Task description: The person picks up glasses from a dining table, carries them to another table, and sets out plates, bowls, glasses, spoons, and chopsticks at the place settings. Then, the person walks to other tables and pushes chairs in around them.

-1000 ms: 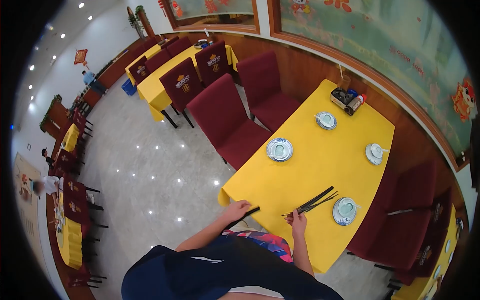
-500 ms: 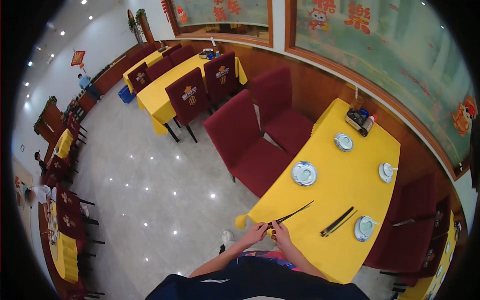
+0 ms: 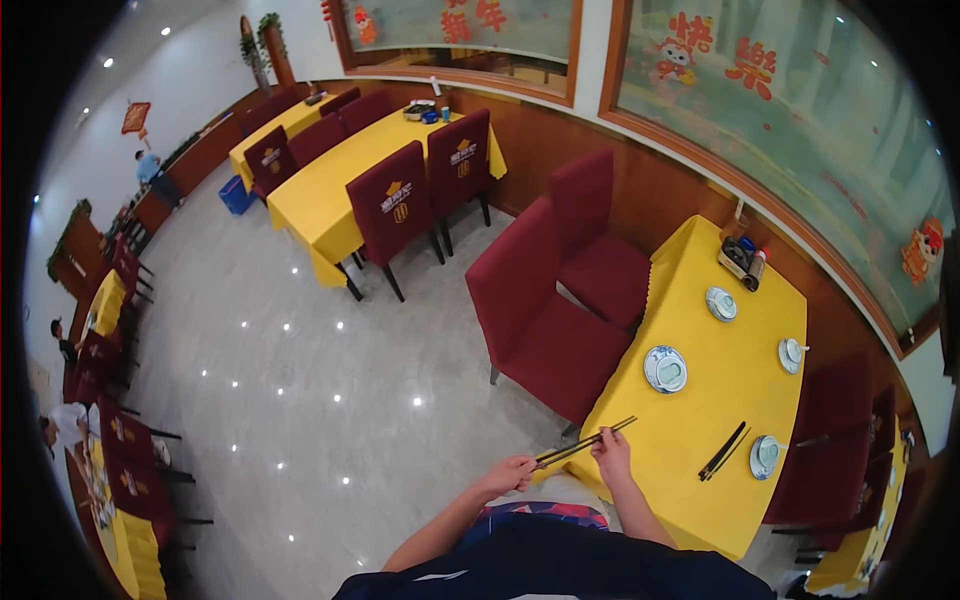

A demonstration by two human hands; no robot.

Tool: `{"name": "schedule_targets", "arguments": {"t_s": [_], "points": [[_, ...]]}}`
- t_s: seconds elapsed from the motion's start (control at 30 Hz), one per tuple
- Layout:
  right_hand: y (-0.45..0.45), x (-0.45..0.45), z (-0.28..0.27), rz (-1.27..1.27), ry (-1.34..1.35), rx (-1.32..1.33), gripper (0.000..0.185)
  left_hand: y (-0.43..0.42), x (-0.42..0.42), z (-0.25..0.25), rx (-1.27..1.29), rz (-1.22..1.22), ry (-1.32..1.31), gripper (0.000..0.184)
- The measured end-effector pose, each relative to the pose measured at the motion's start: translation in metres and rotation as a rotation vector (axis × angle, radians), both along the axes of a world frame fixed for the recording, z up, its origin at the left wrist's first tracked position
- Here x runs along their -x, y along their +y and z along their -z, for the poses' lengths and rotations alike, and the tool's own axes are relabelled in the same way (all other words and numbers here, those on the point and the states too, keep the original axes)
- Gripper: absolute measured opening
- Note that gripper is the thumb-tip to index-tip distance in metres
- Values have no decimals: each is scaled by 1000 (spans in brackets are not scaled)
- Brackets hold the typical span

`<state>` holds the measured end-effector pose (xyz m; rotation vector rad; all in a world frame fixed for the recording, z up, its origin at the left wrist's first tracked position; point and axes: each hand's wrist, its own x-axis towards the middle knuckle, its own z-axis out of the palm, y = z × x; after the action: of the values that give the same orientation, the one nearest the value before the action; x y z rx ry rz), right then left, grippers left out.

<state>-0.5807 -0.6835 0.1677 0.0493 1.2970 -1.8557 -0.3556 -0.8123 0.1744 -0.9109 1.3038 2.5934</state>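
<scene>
Dark chopsticks are held between my two hands, over the near left edge of the yellow table. My left hand is closed round their lower left end. Near their other end, my right hand pinches them with its fingers. More dark chopsticks lie on the cloth to the right, beside a bowl and plate set. Another bowl and plate set sits beyond my right hand.
Two more place settings and a stove with bottles are farther along the table. Red chairs stand at its left and right sides. Other tables and several people are farther off, at left.
The view has turned left, shifting the table right. My hands, together half a second ago, have moved apart along the held chopsticks. The chopsticks on the cloth stay beside the bowl.
</scene>
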Motion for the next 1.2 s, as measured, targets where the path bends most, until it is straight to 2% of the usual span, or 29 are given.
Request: {"name": "schedule_targets", "arguments": {"t_s": [0.2, 0.4, 0.47, 0.57, 0.67, 0.77, 0.83, 0.93, 1.0, 1.1, 1.2], "points": [[6, 51, -2, 289, 149, -107, 17, -28, 58, 17, 45, 176, 29, 25], [1, 89, 11, 572, 339, -205, 48, -70, 130, 9, 110, 449, -18, 29], [2, 93, 9, 671, 348, -206, 53, -82, 156, -2, 332, 566, -63, 29], [10, 106, 20, 765, 284, -296, 54, -100, 195, -3, 273, 667, -119, 29], [18, 117, 34, 810, 204, -283, 47, -113, 228, 5, 249, 738, -158, 28], [31, 137, 31, 828, 295, -354, 32, -111, 265, 2, 304, 742, -175, 29], [40, 156, 30, 897, 284, -339, 29, -103, 294, -4, 384, 685, -181, 30], [46, 181, 22, 1002, 255, -325, 24, -96, 329, -8, 361, 617, -132, 32], [44, 193, 20, 1077, 246, -315, 22, -102, 349, 5, 329, 640, -142, 28], [37, 210, 16, 1093, 155, -319, 21, -112, 382, 23, 166, 534, -137, 18], [29, 234, 13, 1079, 52, -301, 22, -129, 424, 45, 61, 491, -128, 17]]}}
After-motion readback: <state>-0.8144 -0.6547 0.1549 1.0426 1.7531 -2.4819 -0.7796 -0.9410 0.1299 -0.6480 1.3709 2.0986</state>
